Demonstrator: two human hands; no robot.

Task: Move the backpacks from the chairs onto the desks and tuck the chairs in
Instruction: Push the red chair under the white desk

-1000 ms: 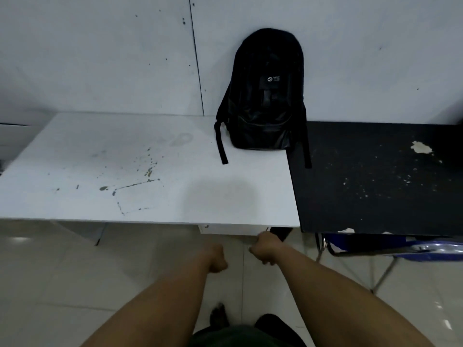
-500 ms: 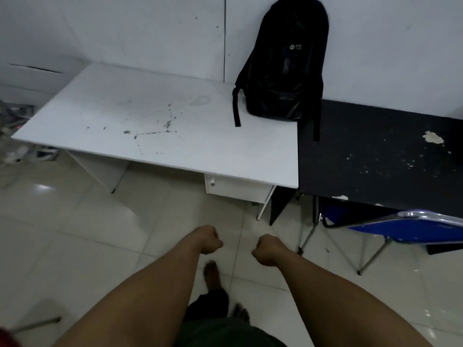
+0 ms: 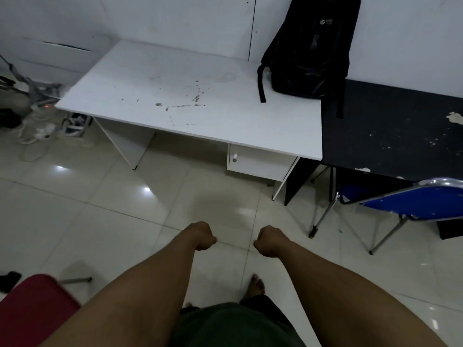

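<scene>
White desk [image 3: 160, 91]: black backpack [image 3: 310, 51] upright at back-right corner, against wall.

Two worktops side by side against wall. Backpack [image 3: 310, 46] upright on left worktop [image 3: 175, 96], rear right corner, leaning on wall. Chair [image 3: 413, 204] partly under right worktop [image 3: 390, 131]. Another chair [image 3: 32, 311] near left.
</scene>
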